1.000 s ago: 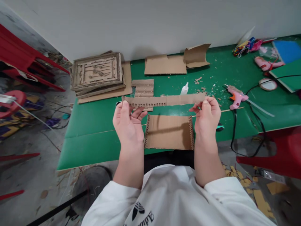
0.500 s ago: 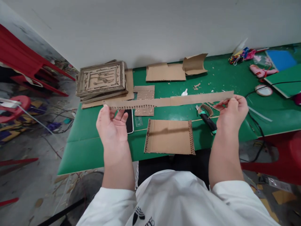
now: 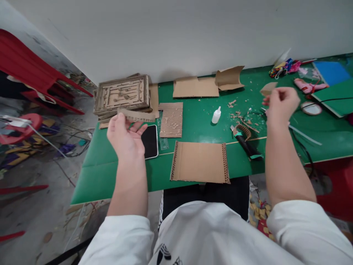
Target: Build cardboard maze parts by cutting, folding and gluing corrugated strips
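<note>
My left hand [image 3: 127, 138] pinches one end of a short ridged cardboard strip [image 3: 139, 116] above the phone. On the right, my right hand [image 3: 282, 106] is raised over the table with its fingers closed on a thin piece of brown paper [image 3: 268, 89]. Between my forearms, near the front edge, lies a flat cardboard panel [image 3: 200, 162] with ridged strips along its left and right sides. A corrugated piece [image 3: 171, 120] and a white glue bottle [image 3: 216, 115] are behind it. Right of the panel rests a black and teal cutter [image 3: 245, 144] beside a curled ridged strip [image 3: 243, 131].
A black-screened phone [image 3: 150, 141] lies beside my left hand. Stacked cardboard frames [image 3: 122, 94] stand at the back left, cardboard pieces [image 3: 195, 87] at the wall. A tape roll [image 3: 311, 108], cables and craft supplies are at right; red chairs flank the green table [image 3: 102, 173].
The long strip stretched between my hands is now in two separate pieces, one in each hand. My right hand has moved up and right; my left hand has shifted slightly left.
</note>
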`<control>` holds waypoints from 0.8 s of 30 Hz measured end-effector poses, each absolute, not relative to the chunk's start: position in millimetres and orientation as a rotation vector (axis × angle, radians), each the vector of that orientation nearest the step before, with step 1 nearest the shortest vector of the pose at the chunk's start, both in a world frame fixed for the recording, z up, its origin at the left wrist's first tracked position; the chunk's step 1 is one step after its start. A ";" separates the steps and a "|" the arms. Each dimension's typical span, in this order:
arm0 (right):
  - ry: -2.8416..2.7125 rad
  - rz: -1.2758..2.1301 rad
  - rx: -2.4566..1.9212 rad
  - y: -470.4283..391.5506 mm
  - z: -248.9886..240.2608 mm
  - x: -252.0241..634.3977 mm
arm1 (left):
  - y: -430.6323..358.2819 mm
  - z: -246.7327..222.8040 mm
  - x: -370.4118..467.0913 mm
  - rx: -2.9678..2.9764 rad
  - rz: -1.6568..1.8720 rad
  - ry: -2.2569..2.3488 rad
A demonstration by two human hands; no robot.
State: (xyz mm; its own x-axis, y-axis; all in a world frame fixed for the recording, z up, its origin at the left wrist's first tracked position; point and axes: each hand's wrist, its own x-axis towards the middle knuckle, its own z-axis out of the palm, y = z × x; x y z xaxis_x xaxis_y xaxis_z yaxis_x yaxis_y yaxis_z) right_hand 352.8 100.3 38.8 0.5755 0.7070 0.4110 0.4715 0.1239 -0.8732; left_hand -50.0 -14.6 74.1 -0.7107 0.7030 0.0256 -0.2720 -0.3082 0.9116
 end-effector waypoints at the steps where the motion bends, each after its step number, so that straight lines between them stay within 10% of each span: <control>1: -1.207 0.226 -1.556 107.2 37.4 347.0 | -11.9 75.8 -46.0 0.606 2.039 1.298; 9: -1.594 0.022 -1.604 87.6 54.6 292.8 | -5.5 82.3 -19.7 0.876 1.774 1.217; 18: -2.139 0.870 -1.015 26.0 38.8 217.0 | -0.4 53.8 7.0 0.983 1.589 1.088; 24: -2.282 0.589 -1.220 29.7 2.7 244.0 | 4.1 3.7 -11.2 1.662 1.297 1.419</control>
